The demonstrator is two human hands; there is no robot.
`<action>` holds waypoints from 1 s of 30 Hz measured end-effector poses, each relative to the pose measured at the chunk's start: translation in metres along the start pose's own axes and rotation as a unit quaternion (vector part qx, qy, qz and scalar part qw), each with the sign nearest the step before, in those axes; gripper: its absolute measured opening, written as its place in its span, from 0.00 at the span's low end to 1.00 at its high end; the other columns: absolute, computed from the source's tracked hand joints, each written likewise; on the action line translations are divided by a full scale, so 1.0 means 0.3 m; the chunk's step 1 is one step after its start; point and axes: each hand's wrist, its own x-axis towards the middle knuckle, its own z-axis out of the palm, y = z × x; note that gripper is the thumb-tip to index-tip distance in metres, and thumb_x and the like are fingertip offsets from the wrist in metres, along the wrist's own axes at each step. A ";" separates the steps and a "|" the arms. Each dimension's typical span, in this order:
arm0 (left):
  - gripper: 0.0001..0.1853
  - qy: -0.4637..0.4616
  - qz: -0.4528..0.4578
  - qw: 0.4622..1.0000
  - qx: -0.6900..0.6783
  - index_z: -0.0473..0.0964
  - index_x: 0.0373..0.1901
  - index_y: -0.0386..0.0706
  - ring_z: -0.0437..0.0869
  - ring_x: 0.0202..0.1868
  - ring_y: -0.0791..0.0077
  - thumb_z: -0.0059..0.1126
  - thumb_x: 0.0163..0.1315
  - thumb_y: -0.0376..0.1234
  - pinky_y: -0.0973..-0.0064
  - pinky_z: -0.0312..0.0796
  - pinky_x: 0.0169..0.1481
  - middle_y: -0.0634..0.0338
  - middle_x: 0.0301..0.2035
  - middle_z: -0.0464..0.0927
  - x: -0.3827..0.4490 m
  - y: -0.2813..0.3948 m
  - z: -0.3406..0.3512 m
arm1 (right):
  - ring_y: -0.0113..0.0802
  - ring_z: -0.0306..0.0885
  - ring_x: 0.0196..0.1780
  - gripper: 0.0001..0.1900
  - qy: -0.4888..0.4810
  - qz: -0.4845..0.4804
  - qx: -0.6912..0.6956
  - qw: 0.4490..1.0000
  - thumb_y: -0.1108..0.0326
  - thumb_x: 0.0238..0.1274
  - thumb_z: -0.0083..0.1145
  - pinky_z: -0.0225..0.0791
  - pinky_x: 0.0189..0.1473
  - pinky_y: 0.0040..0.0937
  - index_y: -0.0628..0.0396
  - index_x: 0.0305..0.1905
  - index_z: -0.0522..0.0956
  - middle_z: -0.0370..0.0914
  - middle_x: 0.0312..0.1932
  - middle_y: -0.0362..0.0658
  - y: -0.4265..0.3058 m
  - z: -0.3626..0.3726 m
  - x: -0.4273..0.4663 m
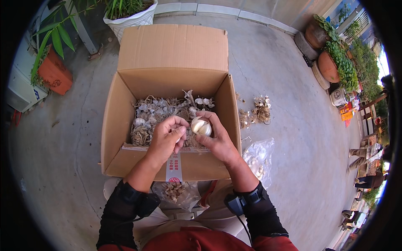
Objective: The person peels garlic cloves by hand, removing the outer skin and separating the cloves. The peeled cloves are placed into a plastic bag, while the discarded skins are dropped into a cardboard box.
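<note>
My right hand (220, 138) grips a partly broken garlic bulb (201, 126) between thumb and fingers, its pale cloves exposed. Just left of it, my left hand (169, 135) is curled, with a small pale piece (178, 140) showing between its fingers; most of that piece is hidden. Both hands are over the open cardboard box (172, 56). Inside the box lies a heap of papery garlic skins (160, 107) with garlic bulbs and dry stalks among them. A bundle of dried stalks (141, 135) is in its near left corner.
A plastic bag of loose cloves (174, 191) lies between my legs. Right of the box are another clear bag (260, 157) and bundled garlic stalks (261, 109) on the concrete floor (292, 125). Potted plants stand behind and to both sides; people are far right.
</note>
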 end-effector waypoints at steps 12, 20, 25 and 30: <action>0.19 0.011 0.138 0.919 0.368 0.73 0.34 0.33 0.78 0.22 0.51 0.53 0.70 0.43 0.62 0.67 0.28 0.44 0.20 0.75 0.001 -0.003 0.008 | 0.48 0.72 0.54 0.28 -0.057 -0.168 -0.219 0.959 0.73 0.58 0.62 0.65 0.58 0.38 0.58 0.63 0.67 0.70 0.52 0.52 -0.009 0.024 -0.003; 0.16 0.041 0.178 0.929 0.323 0.73 0.35 0.35 0.79 0.23 0.49 0.47 0.73 0.40 0.63 0.67 0.27 0.46 0.20 0.76 -0.010 -0.032 0.022 | 0.50 0.67 0.56 0.27 -0.058 -0.150 -0.148 0.976 0.75 0.59 0.59 0.61 0.62 0.39 0.58 0.64 0.65 0.66 0.51 0.53 -0.026 0.036 -0.010; 0.16 -0.026 0.016 0.996 0.087 0.73 0.36 0.39 0.73 0.16 0.74 0.47 0.74 0.42 0.76 0.61 0.20 0.61 0.18 0.72 -0.019 0.001 0.014 | 0.39 0.67 0.59 0.30 -0.055 -0.122 -0.053 0.990 0.74 0.61 0.58 0.58 0.64 0.32 0.57 0.68 0.63 0.66 0.54 0.47 -0.014 0.015 -0.006; 0.11 -0.089 -0.073 0.975 -0.192 0.71 0.37 0.43 0.71 0.15 0.79 0.50 0.73 0.41 0.81 0.61 0.16 0.61 0.21 0.74 -0.010 -0.012 -0.013 | 0.33 0.65 0.64 0.31 -0.032 -0.036 0.160 0.986 0.76 0.61 0.57 0.55 0.67 0.29 0.55 0.70 0.63 0.67 0.60 0.43 -0.015 0.016 -0.005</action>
